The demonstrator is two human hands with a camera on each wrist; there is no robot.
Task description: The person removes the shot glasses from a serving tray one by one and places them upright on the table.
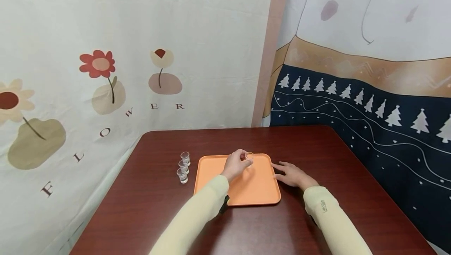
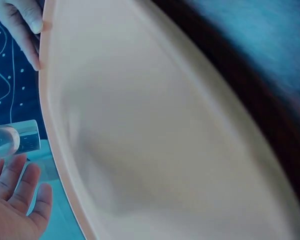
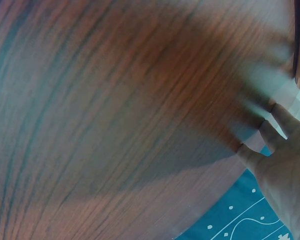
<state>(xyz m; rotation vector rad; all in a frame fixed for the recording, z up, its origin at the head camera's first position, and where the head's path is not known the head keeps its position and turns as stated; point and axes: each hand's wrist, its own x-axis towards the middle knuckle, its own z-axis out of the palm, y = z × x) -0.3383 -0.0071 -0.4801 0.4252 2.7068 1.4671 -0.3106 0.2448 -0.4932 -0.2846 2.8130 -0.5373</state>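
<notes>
Head view: left hand (image 1: pixel 235 165) is pinching a small clear glass (image 1: pixel 249 158) over the orange tray's (image 1: pixel 253 192) far end, so I'd say we're mid-placement; lower it gently next. Right hand (image 1: pixel 290 174) lies flat, steadying the tray edge.

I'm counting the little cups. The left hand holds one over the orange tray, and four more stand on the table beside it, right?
Not four: the head view shows three small clear cups standing left of the orange tray. The left hand does hold one cup over it.
</notes>
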